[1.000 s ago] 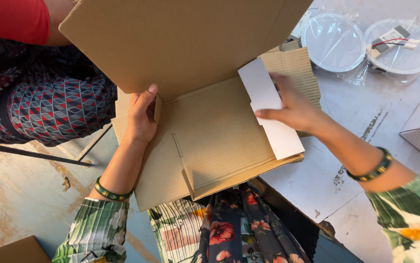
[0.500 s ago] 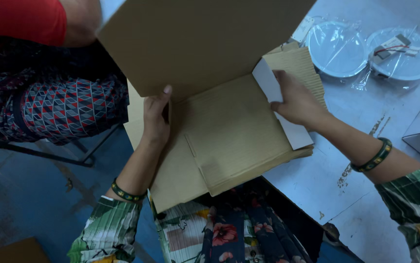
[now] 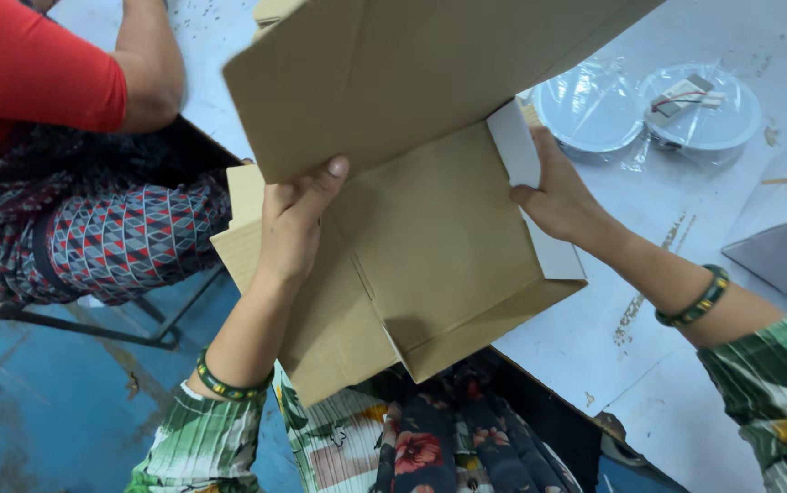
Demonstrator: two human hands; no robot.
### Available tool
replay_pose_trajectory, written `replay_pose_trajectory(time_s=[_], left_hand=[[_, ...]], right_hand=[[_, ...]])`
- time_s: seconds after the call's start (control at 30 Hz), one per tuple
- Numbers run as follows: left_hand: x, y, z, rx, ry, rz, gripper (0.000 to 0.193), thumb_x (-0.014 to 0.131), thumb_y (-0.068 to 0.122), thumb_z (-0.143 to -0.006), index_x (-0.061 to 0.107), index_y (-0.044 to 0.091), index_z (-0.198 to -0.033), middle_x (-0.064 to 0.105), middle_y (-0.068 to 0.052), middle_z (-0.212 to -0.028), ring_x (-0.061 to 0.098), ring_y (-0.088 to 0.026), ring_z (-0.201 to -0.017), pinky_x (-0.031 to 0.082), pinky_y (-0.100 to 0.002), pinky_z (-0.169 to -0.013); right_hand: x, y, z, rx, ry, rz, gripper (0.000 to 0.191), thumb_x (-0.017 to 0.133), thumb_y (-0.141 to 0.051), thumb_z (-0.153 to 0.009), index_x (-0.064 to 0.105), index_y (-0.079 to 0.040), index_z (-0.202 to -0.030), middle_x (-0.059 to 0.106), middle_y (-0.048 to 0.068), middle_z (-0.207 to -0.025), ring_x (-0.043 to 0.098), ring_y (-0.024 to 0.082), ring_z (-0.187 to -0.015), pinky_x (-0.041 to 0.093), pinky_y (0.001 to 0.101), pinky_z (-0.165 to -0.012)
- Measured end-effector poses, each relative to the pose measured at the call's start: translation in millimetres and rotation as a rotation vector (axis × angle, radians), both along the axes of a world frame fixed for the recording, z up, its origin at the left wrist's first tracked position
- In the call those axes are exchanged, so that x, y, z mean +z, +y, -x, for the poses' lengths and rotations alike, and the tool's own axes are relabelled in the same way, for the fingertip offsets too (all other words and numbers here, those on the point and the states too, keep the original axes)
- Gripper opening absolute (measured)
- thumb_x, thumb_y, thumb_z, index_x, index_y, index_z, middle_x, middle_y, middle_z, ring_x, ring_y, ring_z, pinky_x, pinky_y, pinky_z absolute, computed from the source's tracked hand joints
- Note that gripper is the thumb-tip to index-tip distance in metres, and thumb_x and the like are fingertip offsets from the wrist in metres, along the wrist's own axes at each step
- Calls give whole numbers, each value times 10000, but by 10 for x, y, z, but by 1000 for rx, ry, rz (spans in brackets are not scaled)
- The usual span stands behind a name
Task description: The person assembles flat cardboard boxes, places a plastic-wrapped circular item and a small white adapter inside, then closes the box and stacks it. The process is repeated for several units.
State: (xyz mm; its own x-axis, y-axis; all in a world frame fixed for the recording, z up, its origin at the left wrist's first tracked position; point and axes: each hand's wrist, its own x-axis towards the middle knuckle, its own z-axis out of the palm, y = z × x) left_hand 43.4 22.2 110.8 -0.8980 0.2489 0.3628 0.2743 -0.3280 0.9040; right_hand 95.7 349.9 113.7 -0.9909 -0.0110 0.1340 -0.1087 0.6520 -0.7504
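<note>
Head view, lower frame: flowered lap and green-patterned sleeves of the person at work.
Left hand (image 3: 295, 224): centre-left, fingers curled round the edge of the cardboard box (image 3: 430, 246), thumb up against the raised flap (image 3: 393, 73).
Right hand (image 3: 558, 196): centre-right, fingers closed on a white card (image 3: 514, 151) pressed to the box's right wall.
Box: held over the lap at the edge of the white table (image 3: 649, 301).
Progress: by my judgement, bottom and sides are folded up; top flap open, nothing packed inside.
Upper right: two round white lamps (image 3: 649, 114) in clear wrap.
Upper left: another person in a red sleeve (image 3: 37, 82).
</note>
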Motion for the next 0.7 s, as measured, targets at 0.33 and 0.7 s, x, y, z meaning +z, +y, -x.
replay_pose_trajectory(time_s=[0.33,0.7], left_hand=[[-683,264,254,31,-145,-65,314,677,167,-1026,633,-47,-1251,674,-102,-1229,585,-177,-1193,402,-347,-1121],[-842,204,345,1,-253,-180,342,650,195,-1017,610,-33,-1268,656,-68,-1247,568,-140,-1180,412,-306,-1066]], right_hand=[[-148,133,-46,-151,-299,55,736,646,-435,-892,371,-106,-1490,584,135,-1361,572,261,-1278,434,377,-1068],[-182,530,58,-120,-646,510,573,714,-396,-870,617,-13,-1285,724,77,-982,703,169,-781,584,335,-657]])
